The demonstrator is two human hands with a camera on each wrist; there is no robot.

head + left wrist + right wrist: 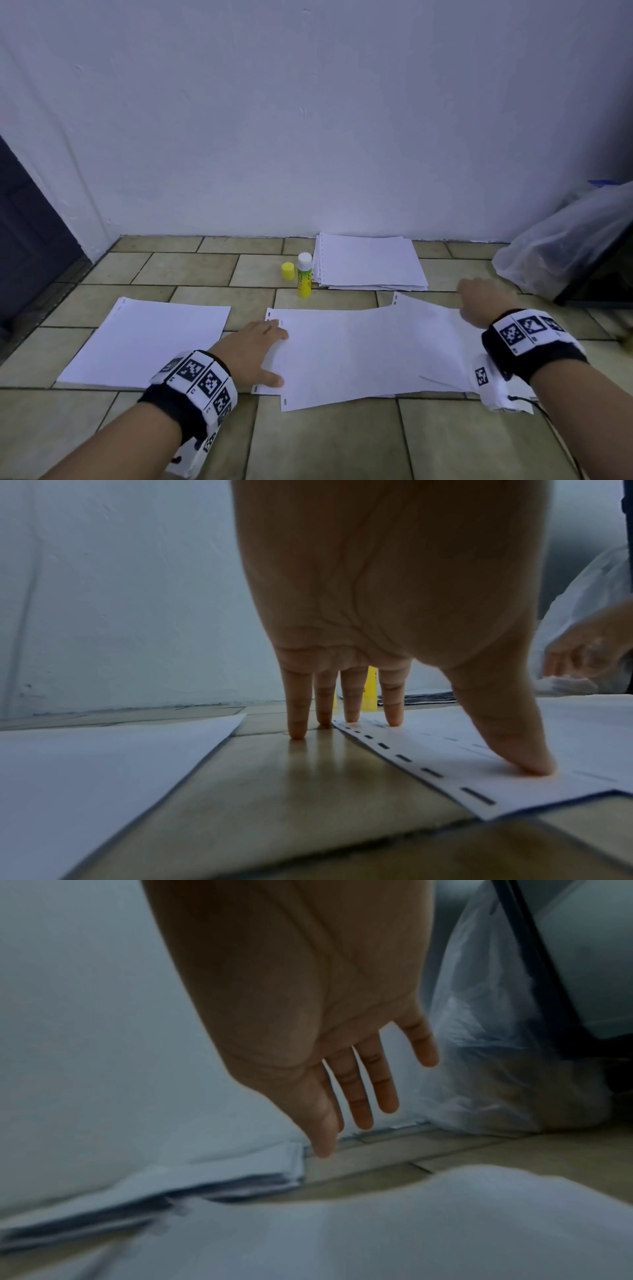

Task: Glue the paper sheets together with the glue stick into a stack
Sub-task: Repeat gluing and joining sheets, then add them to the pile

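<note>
Under the left hand [255, 346], fingers straight and pressing, lie the misaligned glued sheets [359, 356]; the right hand [486, 301] hovers open, holding nothing. Beyond both stands the uncapped glue stick [304, 275]. Uneven pressing could skew the bond.

From the head view we cannot see the fingers of the right hand [486, 301], which point away behind its back. The right wrist view is blurred: the paper pile [178, 1185] shows no countable sheets, and the plastic bag [507, 1069] hides its contents. In the left wrist view the fingers [352, 696] cover most of the glue stick [371, 693], so we cannot read its label. The frame's right edge cuts off the bag.
</note>
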